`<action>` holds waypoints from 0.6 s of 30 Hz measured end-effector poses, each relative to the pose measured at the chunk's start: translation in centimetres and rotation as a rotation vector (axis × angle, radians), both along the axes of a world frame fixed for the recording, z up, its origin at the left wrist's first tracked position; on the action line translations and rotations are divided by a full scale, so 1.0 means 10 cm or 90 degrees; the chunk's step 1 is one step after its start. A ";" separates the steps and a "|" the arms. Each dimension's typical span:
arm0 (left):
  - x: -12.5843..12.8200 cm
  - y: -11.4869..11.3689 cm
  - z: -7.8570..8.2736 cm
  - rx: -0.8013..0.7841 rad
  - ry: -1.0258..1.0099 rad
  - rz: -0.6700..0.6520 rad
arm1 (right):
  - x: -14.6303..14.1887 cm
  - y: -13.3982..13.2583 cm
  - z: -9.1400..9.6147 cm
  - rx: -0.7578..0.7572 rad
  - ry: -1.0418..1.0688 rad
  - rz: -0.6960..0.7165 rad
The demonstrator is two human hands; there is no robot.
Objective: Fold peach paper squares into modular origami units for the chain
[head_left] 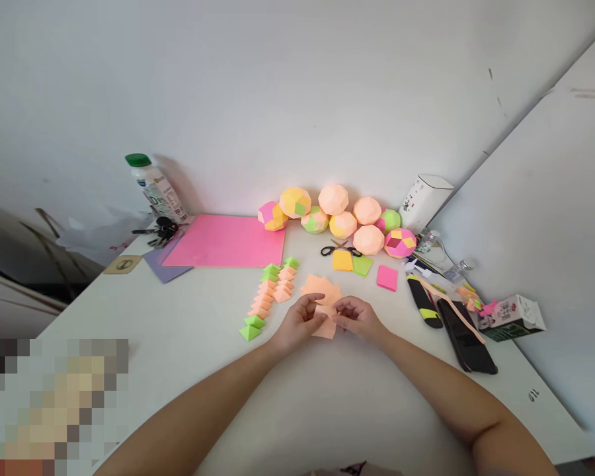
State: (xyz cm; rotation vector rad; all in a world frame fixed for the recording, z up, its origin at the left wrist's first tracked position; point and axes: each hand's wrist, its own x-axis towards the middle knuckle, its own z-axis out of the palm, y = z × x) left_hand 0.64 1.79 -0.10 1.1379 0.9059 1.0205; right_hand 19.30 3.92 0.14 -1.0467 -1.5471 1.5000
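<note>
Between my two hands is a small peach paper square (326, 311), pinched at its left side by my left hand (303, 320) and at its right side by my right hand (357, 317). Thumbs and fingertips of both hands are closed on it. Just beyond it, several loose peach paper sheets (320, 287) lie fanned out on the table. To the left of my left hand, folded paper units in peach (262, 297) and green (250, 332) stand in two slanting rows.
Faceted paper balls (333, 199) are piled against the wall. Nearer lie black scissors (341, 250), orange (342, 260), green and pink (387, 277) paper pads. A pink sheet (223, 241) and bottle (156, 188) are at left; a cutter (424, 301), phone (466, 337) and box (513, 317) at right.
</note>
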 end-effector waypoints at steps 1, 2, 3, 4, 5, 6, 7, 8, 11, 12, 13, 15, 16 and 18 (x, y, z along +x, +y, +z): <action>0.00 0.00 -0.01 0.001 0.008 -0.004 | 0.00 0.00 -0.01 0.002 -0.003 0.004; 0.00 0.00 -0.01 0.001 0.013 -0.008 | 0.01 0.00 -0.01 0.003 -0.010 0.011; 0.00 -0.01 0.00 -0.001 0.017 -0.014 | 0.01 0.00 -0.02 0.003 -0.021 0.019; 0.00 -0.01 0.00 -0.003 0.020 -0.019 | 0.02 -0.01 -0.02 0.004 -0.036 0.026; 0.00 -0.01 0.01 -0.007 0.022 -0.023 | 0.02 -0.01 -0.02 0.006 -0.054 0.032; 0.00 -0.02 0.02 -0.009 0.022 -0.025 | 0.02 -0.01 -0.02 0.010 -0.070 0.036; 0.01 -0.02 0.02 -0.011 0.019 -0.025 | 0.02 -0.01 -0.03 0.015 -0.082 0.037; 0.01 -0.02 0.02 -0.010 0.011 -0.023 | 0.02 -0.01 -0.03 0.019 -0.085 0.040; 0.02 -0.02 0.01 -0.001 -0.035 -0.019 | 0.01 -0.01 -0.03 0.023 -0.065 0.053; 0.02 -0.02 0.00 0.005 -0.047 -0.019 | 0.01 -0.01 -0.02 0.022 -0.054 0.056; 0.02 -0.02 0.00 0.012 -0.053 -0.019 | 0.01 0.00 -0.02 0.022 -0.046 0.059; 0.02 -0.03 -0.01 0.035 -0.035 -0.015 | 0.01 0.00 -0.01 0.027 -0.043 0.064; 0.02 -0.03 -0.02 0.053 -0.017 -0.018 | 0.01 0.00 -0.01 0.031 -0.046 0.068; 0.01 -0.03 -0.03 0.100 0.015 -0.038 | 0.02 0.00 0.00 0.040 -0.056 0.077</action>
